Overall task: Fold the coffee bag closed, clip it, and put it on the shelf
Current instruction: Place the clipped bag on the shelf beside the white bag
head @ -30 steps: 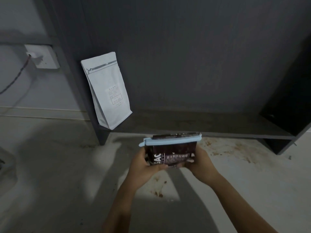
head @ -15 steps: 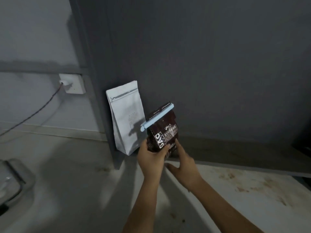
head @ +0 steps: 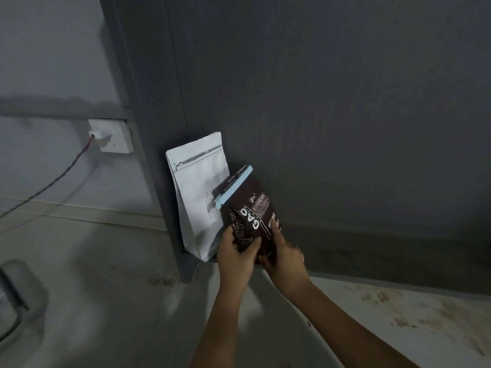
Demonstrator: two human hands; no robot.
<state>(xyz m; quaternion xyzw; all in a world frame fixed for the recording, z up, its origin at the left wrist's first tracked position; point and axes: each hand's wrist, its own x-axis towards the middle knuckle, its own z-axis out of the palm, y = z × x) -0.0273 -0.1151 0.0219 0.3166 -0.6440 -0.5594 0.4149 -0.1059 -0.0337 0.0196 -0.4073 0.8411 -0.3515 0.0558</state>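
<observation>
I hold a dark brown coffee bag (head: pixel 251 216) with white lettering, tilted to the left. Its folded top is pinched by a light blue clip (head: pixel 233 191). My left hand (head: pixel 236 254) grips the bag's lower left side. On the lower right side my right hand (head: pixel 283 257) holds it. The bag's bottom is at the front edge of the low dark shelf (head: pixel 372 251), hidden behind my hands, so I cannot tell if it touches the board. It leans close to a white pouch (head: pixel 198 197) standing on the shelf's left end.
The dark shelf unit has a tall back panel (head: pixel 332 115) and a left side panel (head: pixel 148 155). A wall socket (head: pixel 111 136) with a cable plugged in sits to the left. A grey object (head: pixel 16 298) lies on the stained floor at the far left.
Both hands carried the clipped bag up and left to the shelf beside the white pouch. My right hand, open half a second ago, now holds the bag again.
</observation>
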